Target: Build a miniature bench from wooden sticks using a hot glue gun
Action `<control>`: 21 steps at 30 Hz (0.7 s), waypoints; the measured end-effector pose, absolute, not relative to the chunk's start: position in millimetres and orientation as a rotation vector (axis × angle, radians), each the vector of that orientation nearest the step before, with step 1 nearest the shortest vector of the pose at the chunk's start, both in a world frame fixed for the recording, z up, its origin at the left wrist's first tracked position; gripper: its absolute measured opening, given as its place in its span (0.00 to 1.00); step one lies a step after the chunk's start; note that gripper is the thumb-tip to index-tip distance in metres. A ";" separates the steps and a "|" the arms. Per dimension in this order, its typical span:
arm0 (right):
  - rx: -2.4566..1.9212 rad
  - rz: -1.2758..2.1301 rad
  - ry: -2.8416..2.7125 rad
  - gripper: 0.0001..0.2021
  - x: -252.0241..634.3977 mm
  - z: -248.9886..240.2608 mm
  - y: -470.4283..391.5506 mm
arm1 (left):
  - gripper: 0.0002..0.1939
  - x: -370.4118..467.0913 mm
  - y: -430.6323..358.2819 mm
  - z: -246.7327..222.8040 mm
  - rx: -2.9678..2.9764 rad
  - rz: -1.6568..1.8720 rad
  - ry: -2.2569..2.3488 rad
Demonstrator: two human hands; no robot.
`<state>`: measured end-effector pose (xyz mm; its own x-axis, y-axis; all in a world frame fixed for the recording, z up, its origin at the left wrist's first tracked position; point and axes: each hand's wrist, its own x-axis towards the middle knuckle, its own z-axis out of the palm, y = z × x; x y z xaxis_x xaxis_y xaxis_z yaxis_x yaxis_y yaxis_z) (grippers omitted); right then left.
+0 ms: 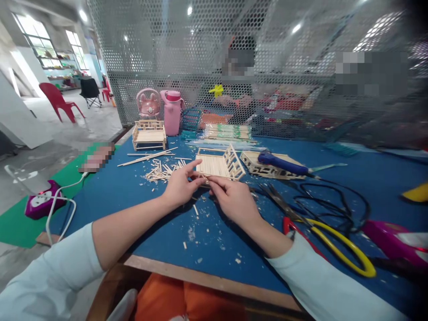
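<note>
A miniature bench [214, 166] made of thin wooden sticks stands on the table in front of me, with a lattice side on its right. My left hand [183, 183] holds the bench's front edge by thumb and fingers, its index finger stretched over the seat. Close beside it, my right hand [234, 199] pinches the same front edge; a tiny pale bit shows between the fingertips, too small to name. Cut stick pieces [163, 170] lie in a pile left of the bench. To the right, a blue glue gun [284, 164] rests on another stick model [254, 166].
Scissors with yellow handles [337, 240] and a black cable [344, 209] lie at right, near a purple power strip [394, 240]. At the back stand a finished stick bench [150, 136], a pink bottle [172, 116] and a perforated metal screen [187, 53]. Beyond it sits another person.
</note>
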<state>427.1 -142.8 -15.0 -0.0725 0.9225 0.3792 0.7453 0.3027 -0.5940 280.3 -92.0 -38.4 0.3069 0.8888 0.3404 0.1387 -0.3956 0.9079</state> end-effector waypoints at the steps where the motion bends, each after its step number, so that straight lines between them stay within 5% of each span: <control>1: -1.482 0.308 -1.859 0.15 427.3 -15.3 -143.1 | 0.29 280.3 -91.9 -38.9 1.765 1.160 0.932; 21: -1.396 0.389 -1.838 0.15 424.6 -19.0 -146.5 | 0.28 279.2 -99.0 -36.7 1.804 1.167 0.989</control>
